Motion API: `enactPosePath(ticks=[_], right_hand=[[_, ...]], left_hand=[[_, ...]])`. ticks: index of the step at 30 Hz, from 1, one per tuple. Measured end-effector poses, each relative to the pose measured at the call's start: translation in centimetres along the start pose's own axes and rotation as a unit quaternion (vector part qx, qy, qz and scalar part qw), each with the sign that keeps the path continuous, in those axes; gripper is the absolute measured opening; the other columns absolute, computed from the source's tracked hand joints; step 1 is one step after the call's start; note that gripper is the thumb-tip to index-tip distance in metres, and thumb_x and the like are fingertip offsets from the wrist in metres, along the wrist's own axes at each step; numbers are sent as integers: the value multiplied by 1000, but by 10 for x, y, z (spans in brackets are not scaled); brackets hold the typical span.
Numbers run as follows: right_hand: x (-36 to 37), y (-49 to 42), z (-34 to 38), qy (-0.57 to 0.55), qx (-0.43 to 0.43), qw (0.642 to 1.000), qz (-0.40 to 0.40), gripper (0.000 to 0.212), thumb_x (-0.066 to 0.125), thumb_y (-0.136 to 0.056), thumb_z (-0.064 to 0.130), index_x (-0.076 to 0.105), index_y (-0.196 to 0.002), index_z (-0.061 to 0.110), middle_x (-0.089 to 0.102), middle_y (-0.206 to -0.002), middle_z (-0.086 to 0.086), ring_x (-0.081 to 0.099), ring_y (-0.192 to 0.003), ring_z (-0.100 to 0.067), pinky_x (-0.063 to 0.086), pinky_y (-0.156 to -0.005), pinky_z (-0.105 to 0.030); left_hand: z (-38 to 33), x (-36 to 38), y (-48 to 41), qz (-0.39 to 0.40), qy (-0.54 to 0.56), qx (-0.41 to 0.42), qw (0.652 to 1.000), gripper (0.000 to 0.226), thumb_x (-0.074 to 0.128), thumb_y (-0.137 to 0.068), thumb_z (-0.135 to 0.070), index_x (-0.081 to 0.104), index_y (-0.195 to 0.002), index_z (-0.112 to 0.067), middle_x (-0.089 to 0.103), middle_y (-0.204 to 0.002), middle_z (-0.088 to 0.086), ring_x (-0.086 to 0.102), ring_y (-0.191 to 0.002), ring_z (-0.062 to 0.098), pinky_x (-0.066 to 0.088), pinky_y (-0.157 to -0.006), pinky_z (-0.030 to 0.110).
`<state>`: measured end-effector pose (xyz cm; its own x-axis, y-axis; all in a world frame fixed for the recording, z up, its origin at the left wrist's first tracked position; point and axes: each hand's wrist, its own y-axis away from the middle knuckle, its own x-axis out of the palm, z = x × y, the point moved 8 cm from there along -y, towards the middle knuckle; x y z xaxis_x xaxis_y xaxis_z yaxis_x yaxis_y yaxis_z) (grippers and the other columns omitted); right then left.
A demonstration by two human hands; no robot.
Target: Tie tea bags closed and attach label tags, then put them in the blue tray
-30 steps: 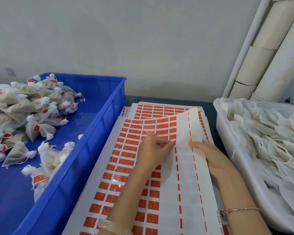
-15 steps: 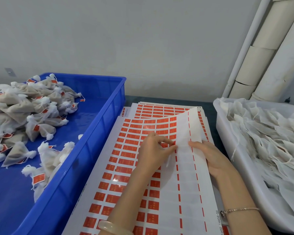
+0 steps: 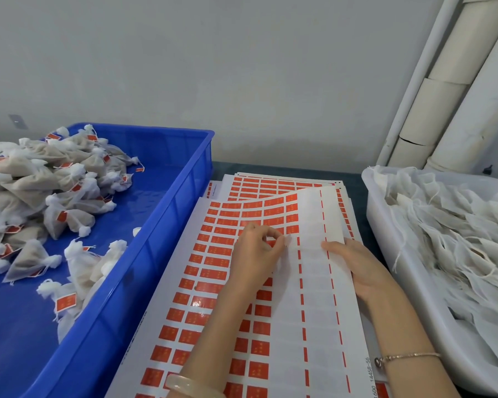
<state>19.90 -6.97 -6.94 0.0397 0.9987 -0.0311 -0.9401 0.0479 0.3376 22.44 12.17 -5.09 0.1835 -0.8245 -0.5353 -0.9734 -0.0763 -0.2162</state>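
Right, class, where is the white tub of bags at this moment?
Head view: the white tub sits at the far right, beside the label sheets, just right of the right hand.

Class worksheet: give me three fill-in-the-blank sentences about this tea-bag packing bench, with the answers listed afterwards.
1. The tied tea bags lie in the ___ tray.
2. The untied bags fill the ___ tub.
3. The left hand pinches a ___ on the sheet, where the right hand rests.

Missing words: blue; white; label.
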Motion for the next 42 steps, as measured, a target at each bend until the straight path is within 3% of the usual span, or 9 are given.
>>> enactPosePath(ticks=[8, 13, 16, 18, 26, 29, 34, 39, 42], right_hand=[[1, 0, 5, 53, -21, 998, -22, 21, 58, -95, 19, 57, -116, 23, 68, -108, -6, 66, -97, -30, 50, -92, -54], [-3, -7, 2, 106, -45, 991, -63, 22, 62, -93, 26, 51, -112, 29, 66, -109, 3, 66, -91, -20, 54, -83, -46], [-18, -6, 13, 176, -121, 959, -185, 44, 69, -87, 29, 39, -119, 35, 55, -124, 7, 59, -91, -8, 49, -71, -25], [-18, -1, 26, 221, -200, 927, -227, 53, 69, -86, 32, 38, -129, 34, 47, -134, 10, 51, -109, -9, 45, -89, -29], [40, 10, 39, 203, -283, 937, -24, 30, 73, -83, 24, 62, -109, 31, 68, -103, 16, 66, -96, -4, 53, -89, -26], [31, 10, 41, 181, -289, 939, -47, 25, 74, -82, 22, 64, -103, 29, 71, -96, 13, 69, -88, -5, 54, -83, -21], [1, 6, 46, 77, -288, 951, -81, 18, 70, -86, 16, 64, -101, 25, 70, -98, 17, 64, -94, 5, 45, -67, -1], [20, -18, 29, 80, -159, 984, 3, 11, 65, -88, 19, 72, -93, 26, 67, -109, 10, 63, -98, -8, 49, -85, -21], [39, -22, 13, 70, -101, 986, 116, 27, 48, -95, 1, 66, -114, 1, 62, -125, -16, 57, -119, -30, 43, -104, -41]], left_hand=[[17, -28, -4, -99, 37, -54, 993, 5, 62, -90, -36, 63, -93, -32, 63, -111, -7, 62, -89, 12, 57, -76, 23], [26, -52, -2, -164, 79, -91, 979, 8, 62, -90, -40, 61, -95, -33, 64, -109, -9, 63, -86, 11, 46, -67, 11], [16, -44, -4, -104, 87, -64, 989, 8, 65, -88, -40, 60, -87, -34, 66, -97, -12, 65, -78, 12, 49, -65, 14], [7, -31, -2, -43, 105, -41, 993, 10, 68, -86, -39, 61, -79, -35, 66, -88, -13, 66, -75, 14, 50, -63, 15], [-14, -7, 6, 85, 143, 45, 985, 18, 70, -84, -26, 68, -69, -35, 65, -77, -16, 58, -82, 7, 52, -73, 24], [-20, -8, 10, 115, 177, 56, 976, 7, 65, -89, -33, 71, -92, -33, 66, -90, -22, 59, -89, 1, 51, -75, 18], [-27, -10, 15, 168, 264, 23, 949, 40, 41, -88, -40, 43, -129, -41, 42, -134, -22, 54, -103, -3, 50, -73, 9], [-26, -12, 15, 154, 256, 7, 954, 33, 33, -103, -11, 43, -130, -25, 47, -138, 6, 58, -97, 10, 50, -69, 7], [-27, -14, 12, 147, 244, 0, 959, 33, 34, -101, -5, 47, -130, -14, 50, -133, 8, 56, -96, 10, 48, -69, 4]])
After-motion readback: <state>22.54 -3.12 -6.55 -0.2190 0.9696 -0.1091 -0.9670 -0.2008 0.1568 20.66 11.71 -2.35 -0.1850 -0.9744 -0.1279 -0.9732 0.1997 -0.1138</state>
